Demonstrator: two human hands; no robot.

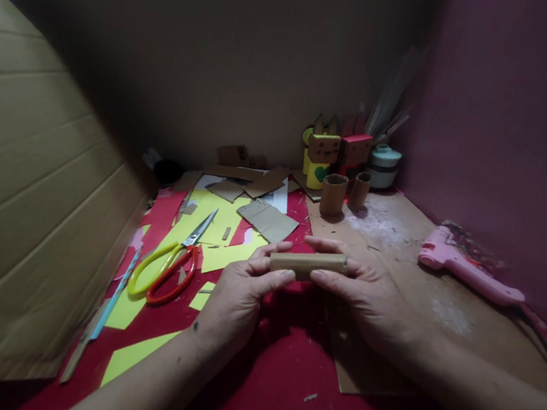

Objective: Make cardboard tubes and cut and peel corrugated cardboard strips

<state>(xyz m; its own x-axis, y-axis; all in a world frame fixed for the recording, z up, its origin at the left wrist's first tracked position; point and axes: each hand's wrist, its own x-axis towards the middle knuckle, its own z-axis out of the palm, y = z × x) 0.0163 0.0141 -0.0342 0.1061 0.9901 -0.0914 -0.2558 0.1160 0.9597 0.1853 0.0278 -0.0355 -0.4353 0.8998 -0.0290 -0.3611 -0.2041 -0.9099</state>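
Note:
Between my two hands is a folded strip of brown cardboard, held level above the red table surface. My left hand grips its left end, thumb on the near side and fingers behind. At the other end, my right hand pinches it the same way. Just beyond the hands lies a flat cardboard piece. Scissors with one yellow and one red handle rest to the left, blades pointing away. Two short cardboard tubes stand upright farther back.
A pink glue gun lies on a brown board at right. Yellow and red cardboard figures and a pale teal lidded pot stand at the back. Yellow paper and a blue pencil-like stick lie left, beside a large cardboard panel.

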